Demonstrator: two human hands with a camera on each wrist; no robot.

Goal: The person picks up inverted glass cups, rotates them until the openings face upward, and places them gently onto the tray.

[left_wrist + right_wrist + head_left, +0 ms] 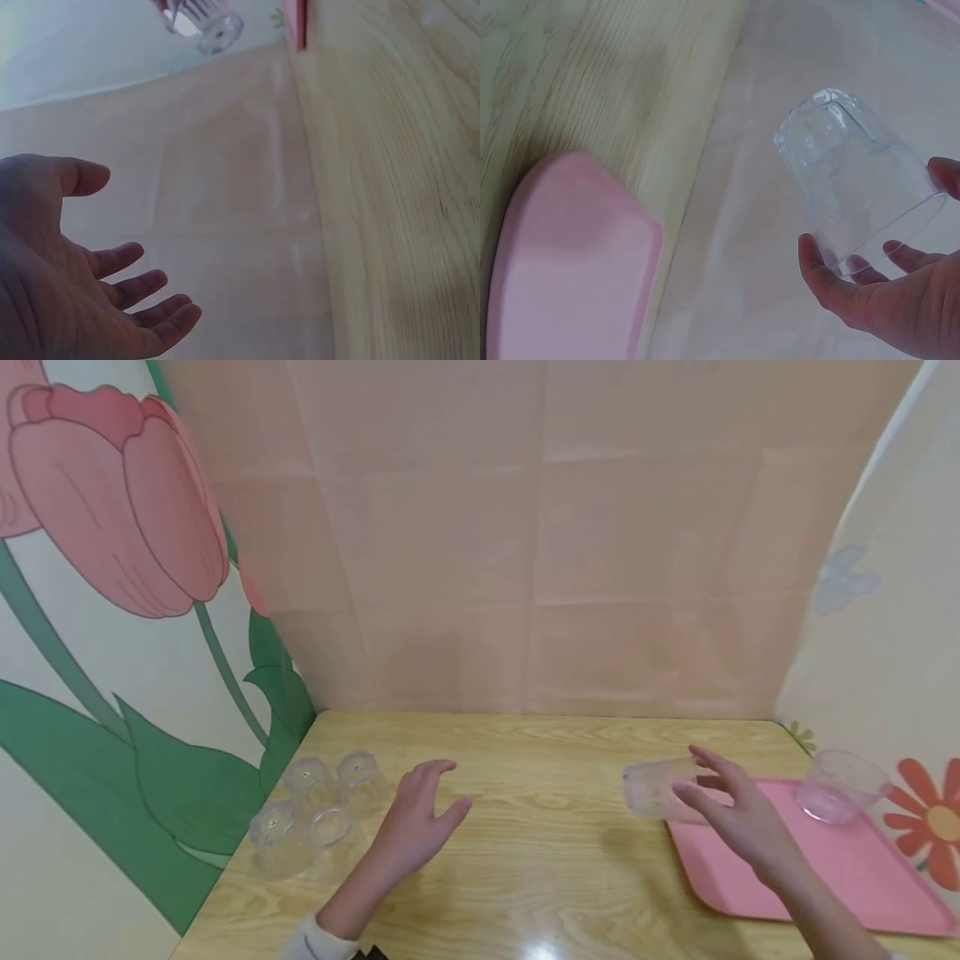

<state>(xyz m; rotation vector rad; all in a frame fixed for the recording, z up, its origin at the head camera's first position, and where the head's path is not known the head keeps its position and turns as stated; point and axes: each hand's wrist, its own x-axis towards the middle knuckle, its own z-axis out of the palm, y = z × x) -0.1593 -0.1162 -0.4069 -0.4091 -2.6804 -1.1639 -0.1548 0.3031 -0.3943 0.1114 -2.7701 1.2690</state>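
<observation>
My right hand (pixel 746 827) holds a clear plastic cup (pixel 656 787) near its rim, between thumb and fingers. The cup lies sideways in the air by the left edge of the pink tray (pixel 810 881), its base pointing left. In the right wrist view, the thumb and fingertips sit around the rim of this cup (pixel 862 180). My left hand (pixel 416 822) hovers above the table with thumb and fingers spread, holding nothing. Left of it several clear cups (pixel 276 835) stand grouped, bases up. On the tray's far right part, another clear cup (pixel 840 789) stands mouth up.
The wood-grain table (pixel 525 860) carries everything. A pink sheet (pixel 540 543) hangs at its back edge. Tulip-patterned cloth (pixel 120 493) borders the left side, and flower-patterned cloth (pixel 900 652) the right, close behind the tray.
</observation>
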